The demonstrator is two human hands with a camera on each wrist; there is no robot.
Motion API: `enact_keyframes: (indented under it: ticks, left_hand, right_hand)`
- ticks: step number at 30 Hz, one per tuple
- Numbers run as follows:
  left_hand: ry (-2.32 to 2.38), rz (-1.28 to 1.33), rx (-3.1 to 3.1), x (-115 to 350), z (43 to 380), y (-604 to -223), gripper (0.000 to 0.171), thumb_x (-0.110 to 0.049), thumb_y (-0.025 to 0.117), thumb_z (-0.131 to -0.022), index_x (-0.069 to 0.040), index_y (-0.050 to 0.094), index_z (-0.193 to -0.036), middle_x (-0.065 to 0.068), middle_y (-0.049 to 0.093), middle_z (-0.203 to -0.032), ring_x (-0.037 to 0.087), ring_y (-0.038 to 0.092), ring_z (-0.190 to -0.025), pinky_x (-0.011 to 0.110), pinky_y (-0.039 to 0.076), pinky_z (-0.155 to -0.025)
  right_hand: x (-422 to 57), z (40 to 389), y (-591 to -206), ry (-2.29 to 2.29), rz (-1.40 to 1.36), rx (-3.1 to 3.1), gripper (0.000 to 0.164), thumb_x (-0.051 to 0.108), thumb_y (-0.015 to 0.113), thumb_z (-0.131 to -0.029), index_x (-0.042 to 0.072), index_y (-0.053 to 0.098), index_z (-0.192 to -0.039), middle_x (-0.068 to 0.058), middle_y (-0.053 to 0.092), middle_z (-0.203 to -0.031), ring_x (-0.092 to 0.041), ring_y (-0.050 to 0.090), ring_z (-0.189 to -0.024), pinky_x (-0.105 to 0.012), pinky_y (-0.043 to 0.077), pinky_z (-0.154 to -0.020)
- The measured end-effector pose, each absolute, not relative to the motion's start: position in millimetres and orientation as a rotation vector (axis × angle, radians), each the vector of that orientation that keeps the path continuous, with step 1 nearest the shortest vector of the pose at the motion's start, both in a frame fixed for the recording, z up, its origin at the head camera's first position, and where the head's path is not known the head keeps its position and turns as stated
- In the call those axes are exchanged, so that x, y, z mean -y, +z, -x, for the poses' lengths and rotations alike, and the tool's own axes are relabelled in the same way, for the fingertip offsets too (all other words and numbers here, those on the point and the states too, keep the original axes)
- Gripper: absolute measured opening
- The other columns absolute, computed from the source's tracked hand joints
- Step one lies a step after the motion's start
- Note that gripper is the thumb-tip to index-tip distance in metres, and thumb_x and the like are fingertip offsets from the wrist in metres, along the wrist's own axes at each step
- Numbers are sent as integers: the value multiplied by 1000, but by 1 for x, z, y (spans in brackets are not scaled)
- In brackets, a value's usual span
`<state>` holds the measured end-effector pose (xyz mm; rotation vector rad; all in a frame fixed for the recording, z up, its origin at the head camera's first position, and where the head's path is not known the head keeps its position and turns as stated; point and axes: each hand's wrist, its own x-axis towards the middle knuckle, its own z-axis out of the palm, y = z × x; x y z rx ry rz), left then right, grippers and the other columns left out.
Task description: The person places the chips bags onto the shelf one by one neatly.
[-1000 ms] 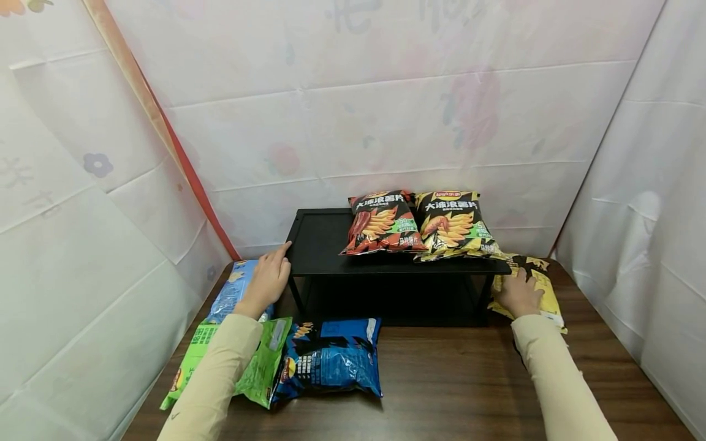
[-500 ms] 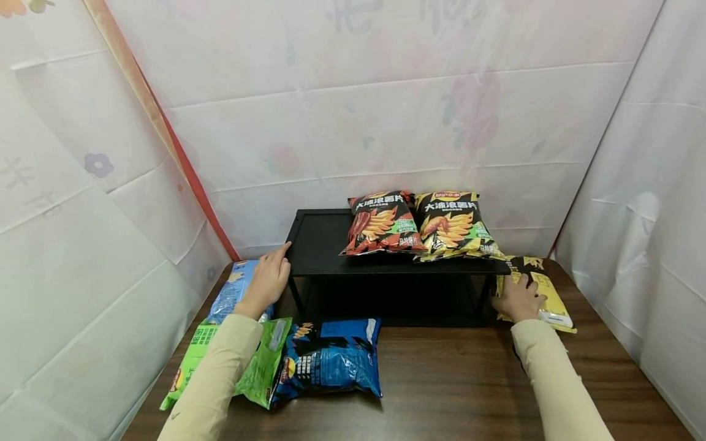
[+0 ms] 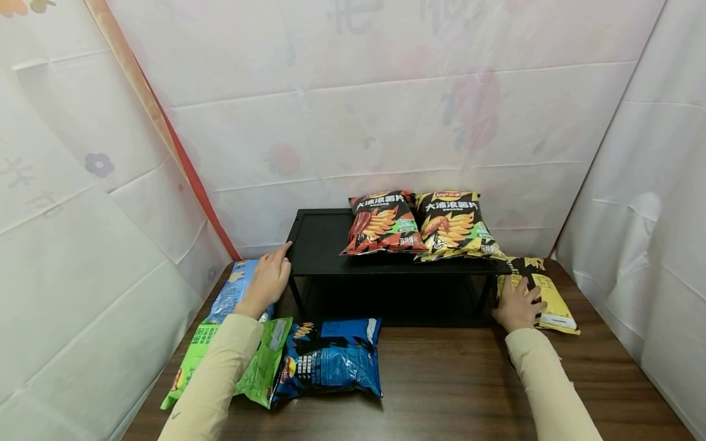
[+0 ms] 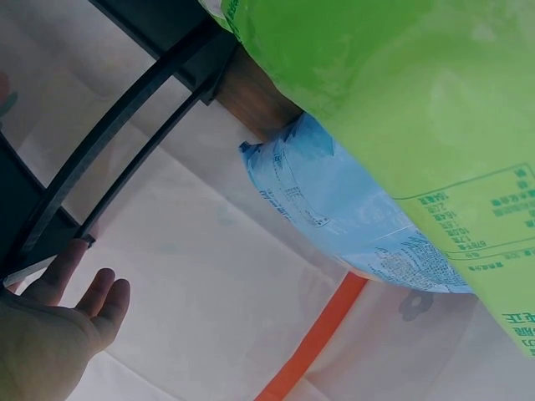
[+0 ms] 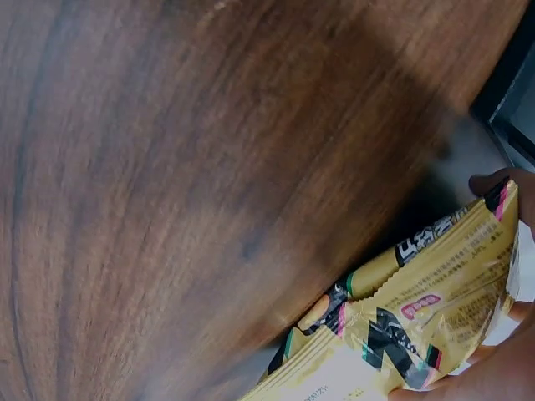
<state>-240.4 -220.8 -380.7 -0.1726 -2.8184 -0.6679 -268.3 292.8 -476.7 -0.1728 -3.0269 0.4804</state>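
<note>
My left hand [image 3: 268,278] rests at the left edge of a black two-tier rack [image 3: 320,245], fingers extended; in the left wrist view its fingertips touch the rack's frame. My right hand [image 3: 520,304] is beside the rack's right end, fingers spread over the near-left side of a yellow potato chip bag [image 3: 556,303] lying on the table. The right wrist view has that bag's crimped end [image 5: 418,326] close to the thumb and fingers, partly out of frame. On the rack's top lie a red-and-black chip bag [image 3: 383,223] and a yellow-and-black one [image 3: 455,226], side by side.
A light blue chip bag [image 3: 234,288] lies left of the rack, under my left hand. Green packaging [image 3: 265,367] shows on both sides of my left sleeve. A dark blue chip bag [image 3: 333,361] sits in front of the rack. Cloth walls enclose the table.
The yellow bag on the table has shifted slightly right and nearer. My right hand has drawn back a little toward me, its fingers spreading. My left hand has stayed put.
</note>
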Motion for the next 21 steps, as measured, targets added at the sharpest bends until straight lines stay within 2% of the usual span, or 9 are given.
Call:
enact_keyframes:
  ticks: [11,21]
  left_hand:
    - [-675,166,2828,221,241,-382,50,-30,19,-99,-16,23,-147,20,37,-141,42,30,-128,58,23,-104]
    - [-666,158,2835,221,241,-381,50,-31,18,-99,-17,22,-147,20,37,-141,42,30,-128,58,22,-105]
  right_hand:
    - [-291,269,-474,459,214,3052,84,16,66,-75,-6,17,-140,-44,8,-136,-69,6,-118,-81,13,-85]
    - [-280,265,-473,448,328,3027,93,22,68,-75,-7,10,-142,-44,9,-137,-70,6,-118,-81,10,-87]
